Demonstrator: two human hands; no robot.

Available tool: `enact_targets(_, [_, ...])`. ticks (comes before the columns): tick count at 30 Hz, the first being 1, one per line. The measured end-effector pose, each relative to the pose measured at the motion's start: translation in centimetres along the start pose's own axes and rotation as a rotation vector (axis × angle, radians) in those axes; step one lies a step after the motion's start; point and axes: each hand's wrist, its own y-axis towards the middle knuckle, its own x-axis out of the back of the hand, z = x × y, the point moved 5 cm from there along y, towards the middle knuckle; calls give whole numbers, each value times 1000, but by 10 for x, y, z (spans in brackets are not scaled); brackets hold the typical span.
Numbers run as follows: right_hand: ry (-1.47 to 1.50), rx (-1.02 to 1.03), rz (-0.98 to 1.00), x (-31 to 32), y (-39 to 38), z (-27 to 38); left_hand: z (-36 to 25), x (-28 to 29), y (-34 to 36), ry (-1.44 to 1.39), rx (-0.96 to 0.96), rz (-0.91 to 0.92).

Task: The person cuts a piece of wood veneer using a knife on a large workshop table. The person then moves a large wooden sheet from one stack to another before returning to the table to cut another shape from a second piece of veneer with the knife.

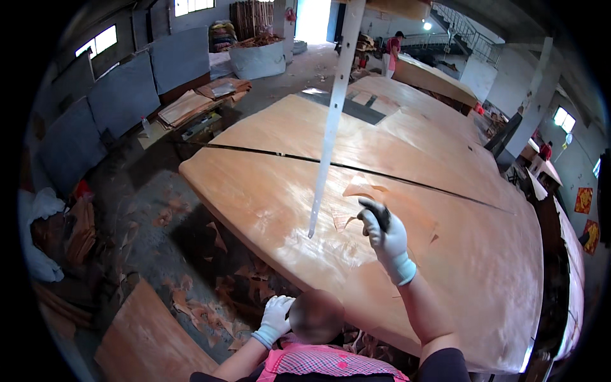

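My right hand, in a white glove with a pale green cuff, is raised over a broad stack of thin orange-brown wood veneer sheets. Its fingers are closed round a small dark object, whose kind I cannot make out. Torn veneer scraps lie on the top sheet just beyond this hand. My left hand, gloved alike, is low beside the stack's near edge. A blurred round patch covers its fingertips, so I cannot see whether it holds anything.
A pale metal strip with holes hangs over the stack. A thin dark strip crosses the sheets. Veneer scraps litter the floor at left, near a loose sheet. Beyond stand a large white sack and a person.
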Motion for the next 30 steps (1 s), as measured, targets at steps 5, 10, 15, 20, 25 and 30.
enact_targets(5, [-111, 241, 35, -46, 35, 85, 3, 6, -3, -48, -9, -148])
enact_targets(10, [-51, 279, -10, -50, 20, 58, 15, 18, -9, -134, 49, -216])
enact_targets(15, [-327, 34, 29, -16, -54, -72, -19, 61, 27, -593, 239, -365])
enact_targets(20, [-317, -52, 36, -23, -127, -113, -86, 95, 86, -1054, 44, -313])
enact_targets(25, [-406, 150, 129, -11, -151, -98, -147, 95, 140, -381, -497, -32])
enact_targets(30, [-294, 26, 306, -4, -173, -74, -82, 24, 161, -1280, 219, -92])
